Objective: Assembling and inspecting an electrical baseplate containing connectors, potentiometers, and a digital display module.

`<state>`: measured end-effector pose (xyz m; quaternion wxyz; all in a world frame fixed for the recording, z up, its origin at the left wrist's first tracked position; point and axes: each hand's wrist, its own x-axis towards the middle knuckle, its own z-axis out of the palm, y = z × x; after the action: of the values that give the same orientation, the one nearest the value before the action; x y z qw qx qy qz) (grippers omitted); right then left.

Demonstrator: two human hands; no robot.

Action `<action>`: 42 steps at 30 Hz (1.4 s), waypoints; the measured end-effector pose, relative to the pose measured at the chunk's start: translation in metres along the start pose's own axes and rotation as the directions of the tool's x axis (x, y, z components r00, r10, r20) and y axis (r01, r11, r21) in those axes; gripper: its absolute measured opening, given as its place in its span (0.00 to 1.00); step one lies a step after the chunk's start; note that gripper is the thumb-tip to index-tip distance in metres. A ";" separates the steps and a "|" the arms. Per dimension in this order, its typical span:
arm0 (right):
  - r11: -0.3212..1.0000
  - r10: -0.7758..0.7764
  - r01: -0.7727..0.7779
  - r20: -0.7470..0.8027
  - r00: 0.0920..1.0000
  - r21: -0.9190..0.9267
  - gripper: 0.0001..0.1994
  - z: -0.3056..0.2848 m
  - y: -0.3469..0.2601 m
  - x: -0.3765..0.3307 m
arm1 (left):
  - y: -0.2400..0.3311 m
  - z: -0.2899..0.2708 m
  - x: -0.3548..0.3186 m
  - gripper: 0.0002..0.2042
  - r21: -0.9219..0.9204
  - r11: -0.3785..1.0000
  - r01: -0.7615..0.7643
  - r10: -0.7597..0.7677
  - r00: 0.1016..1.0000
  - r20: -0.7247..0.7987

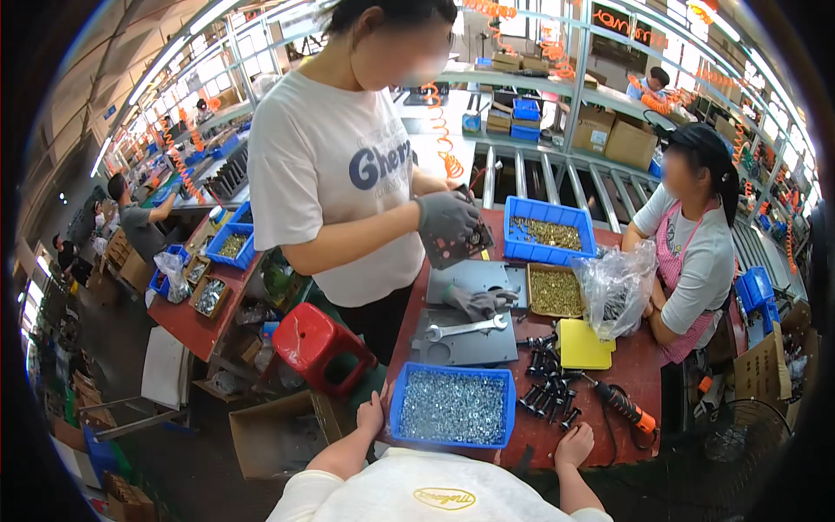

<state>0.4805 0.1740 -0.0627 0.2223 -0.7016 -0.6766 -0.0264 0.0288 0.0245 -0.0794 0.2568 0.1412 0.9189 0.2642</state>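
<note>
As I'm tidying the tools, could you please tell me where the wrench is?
In the head view, the wrench lies just right of centre on a grey plate, beyond the blue tray of small silvery parts.

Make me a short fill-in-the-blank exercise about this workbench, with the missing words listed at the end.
1. The left hand is beside a tray of small silvery parts, and that tray is colored ____.
2. The right hand is near a power screwdriver whose body is black and ____.
3. The metal tool lying on the gray plate is a ____.
4. The plastic stool left of the bench is ____.

Missing words: blue; orange; wrench; red.
</note>
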 end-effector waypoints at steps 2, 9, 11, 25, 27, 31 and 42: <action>1.000 0.003 -0.003 0.005 1.000 -0.009 0.07 0.002 -0.002 0.004 | 0.000 -0.001 -0.003 0.31 0.000 1.000 -0.007 0.007 1.000 -0.001; 1.000 -0.009 0.009 0.004 1.000 0.000 0.08 0.003 -0.003 0.004 | 0.011 -0.008 -0.012 0.30 -0.028 1.000 0.014 -0.014 1.000 -0.015; 1.000 -0.001 0.001 0.005 1.000 -0.007 0.08 0.002 -0.003 0.003 | 0.006 -0.003 -0.006 0.30 -0.022 1.000 0.010 -0.011 1.000 -0.009; 0.999 -0.028 0.026 -0.041 0.999 -0.033 0.08 0.001 -0.003 0.004 | -0.002 0.004 0.002 0.32 -0.026 1.000 -0.017 0.016 1.000 -0.016; 0.999 -0.027 0.026 -0.030 0.999 -0.037 0.08 0.001 -0.005 0.006 | -0.004 0.002 0.003 0.33 -0.014 0.999 -0.033 0.033 0.999 -0.026; 0.999 -0.025 0.025 -0.013 1.000 -0.037 0.07 -0.003 -0.007 0.008 | -0.002 0.001 0.003 0.33 -0.008 1.000 -0.017 0.017 1.000 -0.018; 0.999 -0.040 0.040 -0.005 0.999 -0.035 0.07 0.001 -0.009 0.009 | -0.002 0.001 0.006 0.33 -0.066 0.998 -0.010 0.009 1.000 -0.018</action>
<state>0.4724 0.1824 -0.0586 0.2112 -0.6916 -0.6893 -0.0445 0.0241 0.0260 -0.0840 0.2519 0.1345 0.9112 0.2970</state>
